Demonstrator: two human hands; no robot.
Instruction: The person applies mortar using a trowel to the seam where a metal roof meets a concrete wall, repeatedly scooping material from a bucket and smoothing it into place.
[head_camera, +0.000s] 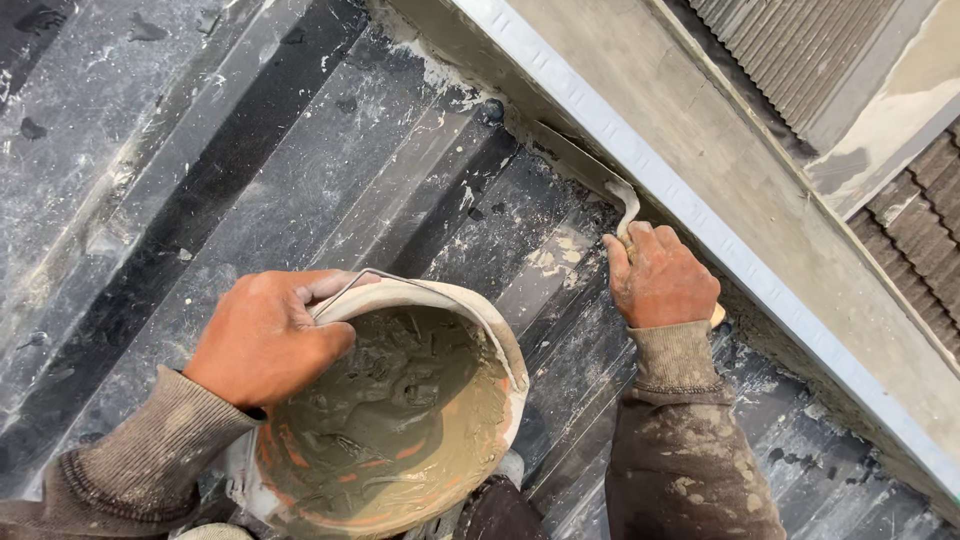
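Right hand (657, 278) fingers wrapped tight round the trowel (590, 172) handle, blade running up-left from the knuckles into the joint between corrugated roof sheet (300, 150) and concrete ledge (720, 160). Left hand (265, 338) closed over the rim of the mortar bucket (395, 420), thumb side inside, wet grey mortar just beside the fingers.

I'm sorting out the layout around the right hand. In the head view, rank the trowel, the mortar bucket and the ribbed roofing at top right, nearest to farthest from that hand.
1. Trowel: gripped in the right hand, blade reaching up-left along the seam.
2. Mortar bucket: to the left, held at its rim by the left hand.
3. Ribbed roofing: top right, beyond the pale metal ledge.
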